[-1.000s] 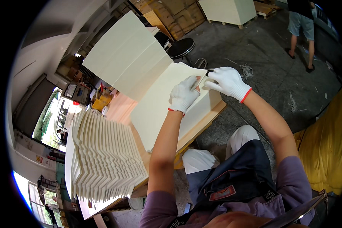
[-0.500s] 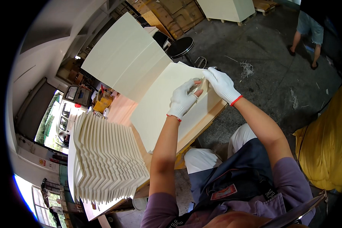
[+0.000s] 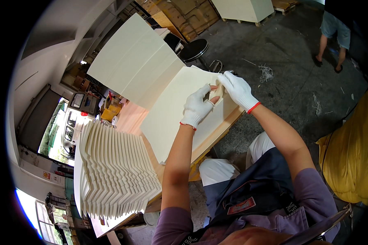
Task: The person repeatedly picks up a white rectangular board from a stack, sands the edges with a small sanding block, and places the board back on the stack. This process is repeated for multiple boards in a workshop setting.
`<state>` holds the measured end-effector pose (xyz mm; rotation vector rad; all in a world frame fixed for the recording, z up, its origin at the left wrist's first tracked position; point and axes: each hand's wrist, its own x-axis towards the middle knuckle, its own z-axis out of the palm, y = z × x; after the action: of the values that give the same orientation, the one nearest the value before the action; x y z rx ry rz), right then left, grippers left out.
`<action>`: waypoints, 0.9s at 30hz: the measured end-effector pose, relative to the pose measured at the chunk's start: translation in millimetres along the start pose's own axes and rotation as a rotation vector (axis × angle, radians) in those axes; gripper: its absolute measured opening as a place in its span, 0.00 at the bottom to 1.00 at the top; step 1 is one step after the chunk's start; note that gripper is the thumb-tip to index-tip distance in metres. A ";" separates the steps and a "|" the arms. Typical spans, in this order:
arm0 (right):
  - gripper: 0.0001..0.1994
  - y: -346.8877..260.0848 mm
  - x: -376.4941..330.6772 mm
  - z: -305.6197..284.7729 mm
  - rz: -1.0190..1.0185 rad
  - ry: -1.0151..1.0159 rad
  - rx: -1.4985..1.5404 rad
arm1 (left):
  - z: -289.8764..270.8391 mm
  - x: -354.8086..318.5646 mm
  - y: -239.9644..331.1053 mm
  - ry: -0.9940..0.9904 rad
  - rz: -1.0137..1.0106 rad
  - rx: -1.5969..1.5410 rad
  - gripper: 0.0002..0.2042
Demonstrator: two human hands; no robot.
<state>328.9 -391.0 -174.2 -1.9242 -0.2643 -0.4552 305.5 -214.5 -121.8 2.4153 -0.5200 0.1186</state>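
A stack of cream card sheets (image 3: 176,110) lies at a slant on the wooden table in front of me. Over its right-hand edge, my left hand (image 3: 198,107) wears a white glove with thumb and fingertip bare. Those bare tips close around a narrow pale tan strip (image 3: 219,92) at the stack's edge. From the other side my right hand (image 3: 236,90), also in a white glove with a red cuff, grips the strip near the stack's far right corner. Its fingertips curl over and are partly hidden.
A fanned pile of cut cream card (image 3: 116,171) stands at the left on the wooden tabletop (image 3: 131,118). Large upright cream sheets (image 3: 137,61) rise behind. Beyond are a round black stool (image 3: 194,50), floor scraps (image 3: 265,73) and another person's legs (image 3: 332,45). Yellow fabric (image 3: 351,151) hangs at the right.
My hands stay almost where they were, with only a slight shift of the left one at the strip. The other person's legs have moved slightly.
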 end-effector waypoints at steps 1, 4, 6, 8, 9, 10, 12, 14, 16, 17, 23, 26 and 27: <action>0.22 -0.5 -0.3 -0.4 0.007 -0.003 -0.007 | -0.8 -0.2 2.4 -0.008 -0.018 -0.007 0.15; 0.23 -3.8 -0.9 -2.0 0.018 -0.013 -0.014 | -3.3 -0.3 5.2 -0.022 -0.053 -0.012 0.15; 0.23 -3.3 -1.0 -3.1 0.023 -0.015 -0.016 | -2.5 0.5 4.4 -0.024 -0.049 0.004 0.15; 0.23 -3.8 -0.5 -3.0 0.026 -0.014 -0.015 | -2.7 1.6 0.1 -0.020 -0.052 0.007 0.15; 0.23 -6.1 -0.7 -3.5 0.031 -0.030 -0.016 | -2.6 2.2 -3.6 -0.018 -0.055 0.010 0.16; 0.23 -9.1 -1.1 -4.6 0.036 -0.045 -0.018 | 0.9 4.3 -13.3 0.060 0.012 -0.005 0.15; 0.23 -11.1 -1.2 -4.7 0.034 -0.049 -0.025 | 5.3 6.8 -22.8 0.145 0.096 -0.015 0.15; 0.23 -5.4 -0.5 -2.1 0.024 -0.027 -0.040 | 2.6 4.8 -18.5 0.090 0.073 0.016 0.15; 0.23 1.6 -1.1 -1.7 0.024 -0.002 -0.028 | 2.8 4.2 -8.8 0.003 0.009 0.054 0.16; 0.22 1.6 -0.8 -0.4 0.018 0.009 -0.017 | 1.7 3.5 -6.2 -0.014 -0.019 0.074 0.16; 0.23 -1.0 -1.3 0.7 0.020 0.008 -0.011 | -2.0 0.4 3.3 -0.002 -0.028 0.093 0.16; 0.23 -2.3 -1.9 -0.7 0.019 0.010 -0.023 | -2.3 1.1 4.3 -0.020 -0.037 0.085 0.15; 0.22 -3.3 -1.9 -1.1 0.029 0.002 0.000 | -2.1 1.3 2.5 -0.018 -0.025 0.087 0.14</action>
<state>325.7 -390.7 -171.8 -1.9250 -0.2342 -0.4379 305.7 -215.4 -118.4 2.5085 -0.5019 0.1107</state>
